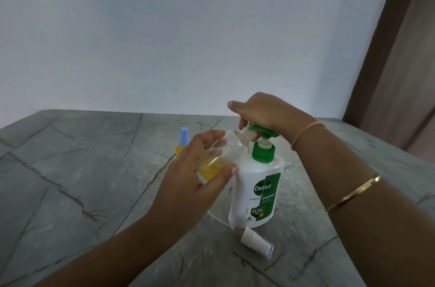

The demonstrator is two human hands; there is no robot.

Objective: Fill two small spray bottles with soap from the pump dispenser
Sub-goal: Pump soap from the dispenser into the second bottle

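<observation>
Seen from the head camera, the left hand [195, 169] had fingers and thumb curled round a small clear plastic spray bottle [233, 145]. The bottle was uncapped and tilted, its neck against the green spout and yellow soap pooled at its low end. The right hand [261, 112] curled down over the green pump head of the white plastic pump dispenser [256, 190], which stood on the grey veined stone table [94, 169]. At ten o'clock from the dispenser stood a small blue-topped spray bottle [183, 143], yellow inside. At six o'clock lay a white spray cap [257, 243]. To my eye, the step wanted the neck held snug under the spout and slow, full presses, so that nothing dribbled down the outside.
</observation>
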